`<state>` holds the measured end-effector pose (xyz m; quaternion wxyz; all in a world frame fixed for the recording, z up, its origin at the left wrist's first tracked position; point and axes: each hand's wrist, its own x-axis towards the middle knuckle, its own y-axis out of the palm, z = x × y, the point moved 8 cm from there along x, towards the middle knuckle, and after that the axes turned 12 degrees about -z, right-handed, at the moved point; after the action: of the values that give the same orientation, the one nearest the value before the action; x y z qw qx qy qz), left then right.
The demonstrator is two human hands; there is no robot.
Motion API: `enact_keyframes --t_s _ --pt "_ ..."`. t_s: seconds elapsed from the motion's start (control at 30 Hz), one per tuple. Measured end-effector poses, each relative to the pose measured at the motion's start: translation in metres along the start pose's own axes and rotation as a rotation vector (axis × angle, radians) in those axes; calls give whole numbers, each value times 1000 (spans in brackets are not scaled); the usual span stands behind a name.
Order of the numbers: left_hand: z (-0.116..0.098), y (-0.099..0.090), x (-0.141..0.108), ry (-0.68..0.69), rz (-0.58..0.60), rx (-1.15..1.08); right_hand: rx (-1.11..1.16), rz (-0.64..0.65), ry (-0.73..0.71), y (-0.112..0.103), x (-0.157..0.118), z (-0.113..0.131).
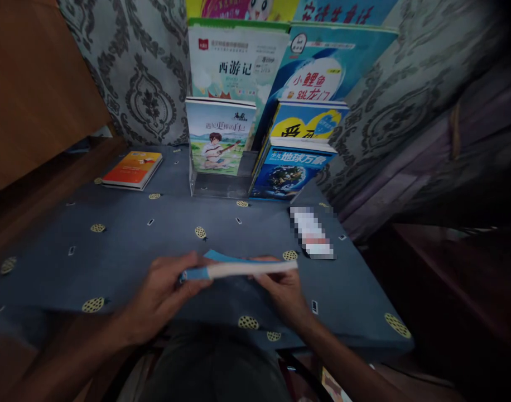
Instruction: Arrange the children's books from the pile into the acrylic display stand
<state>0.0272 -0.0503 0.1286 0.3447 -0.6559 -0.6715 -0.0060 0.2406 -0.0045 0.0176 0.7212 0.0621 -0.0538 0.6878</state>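
Note:
A thin book (242, 270) with a blue cover is held level above the near part of the table, its pale page edges turned toward me. My left hand (165, 287) grips its left end, thumb below and fingers above. At the other end, my right hand (280, 282) pinches the book between thumb and fingers. The cover's face is mostly hidden by this edge-on angle. Beyond the hands stands a clear book rack (213, 186) carrying several upright books, among them one with a guitar player (220, 139) and a blue one with a globe (287, 173).
An orange book (133, 170) lies at the back left of the cloth-covered table (125, 251). A blurred-out, phone-shaped object (312, 231) lies to the right. Patterned curtains (134, 67) hang behind, and a wooden panel (38, 84) rises at the left.

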Motion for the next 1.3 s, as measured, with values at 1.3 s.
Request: enact_keyframes --t_s 1.3 --pt "192 24 84 31 90 334 -722 851 -816 168 6 8"
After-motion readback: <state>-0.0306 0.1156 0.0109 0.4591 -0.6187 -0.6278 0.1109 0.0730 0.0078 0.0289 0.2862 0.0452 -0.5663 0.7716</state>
